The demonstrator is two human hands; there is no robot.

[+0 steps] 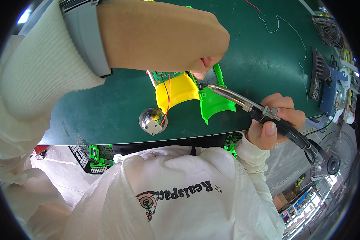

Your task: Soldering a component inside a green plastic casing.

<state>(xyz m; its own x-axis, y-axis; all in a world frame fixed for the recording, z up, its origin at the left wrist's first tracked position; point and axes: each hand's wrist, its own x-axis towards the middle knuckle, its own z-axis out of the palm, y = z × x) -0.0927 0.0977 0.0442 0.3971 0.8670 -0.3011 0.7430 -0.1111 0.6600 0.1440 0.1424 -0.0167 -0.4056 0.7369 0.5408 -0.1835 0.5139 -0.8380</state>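
Note:
My right hand (277, 116) is closed around the black handle of a soldering iron (238, 100) with a metal tube. Its tip reaches between a yellow curved plastic shell (178, 92) and a green plastic shell (216, 105). At that spot my left hand (207, 48) is bent down with its fingers closed together; what they pinch is hidden. Within the yellow shell lies a green circuit board (164, 77), partly covered by my left forearm. Red and black wires (169, 94) run from the board to a shiny round metal cup (153, 121) near the table's front edge.
A thin loose wire (300, 34) lies on the green table (264, 60) at the far right. A dark brush-like block (319, 74), a blue device (331, 98) and a small black fan (328, 30) stand along the right edge. Below the table is a black crate (84, 160) with green parts.

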